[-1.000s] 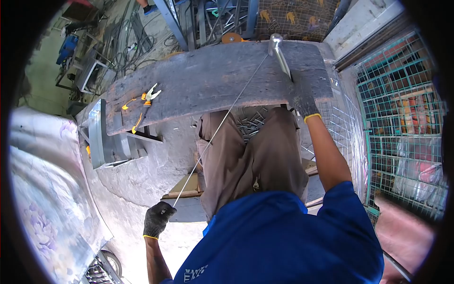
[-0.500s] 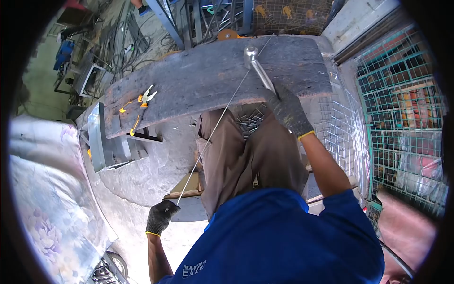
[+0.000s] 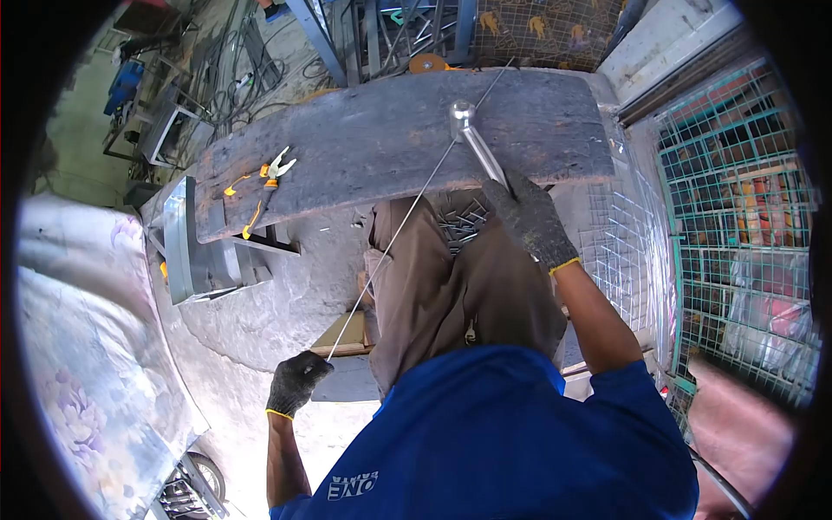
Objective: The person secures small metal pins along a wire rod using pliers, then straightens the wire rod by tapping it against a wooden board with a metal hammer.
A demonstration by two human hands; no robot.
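Note:
My left hand (image 3: 297, 382), in a black glove, is closed on the near end of a thin metal rod (image 3: 394, 241). The rod slants up over my leg and across the dark board (image 3: 364, 143) to its far edge. A silver hammer (image 3: 482, 153) with a rounded head is in the closed fingers of my right hand (image 3: 531, 217), also gloved. Its head lies over the rod on the board; whether they touch I cannot tell.
Pliers (image 3: 274, 169) with orange handles lie on the board's left part. Several short metal pieces (image 3: 464, 221) are on the floor between my knees. A green wire mesh (image 3: 737, 234) stands at the right, a flowered cloth (image 3: 95, 347) at the left.
The hammer has moved left from the board's far right part to over the rod, with my right hand shifting left and nearer. The left hand keeps its hold, slightly raised in view.

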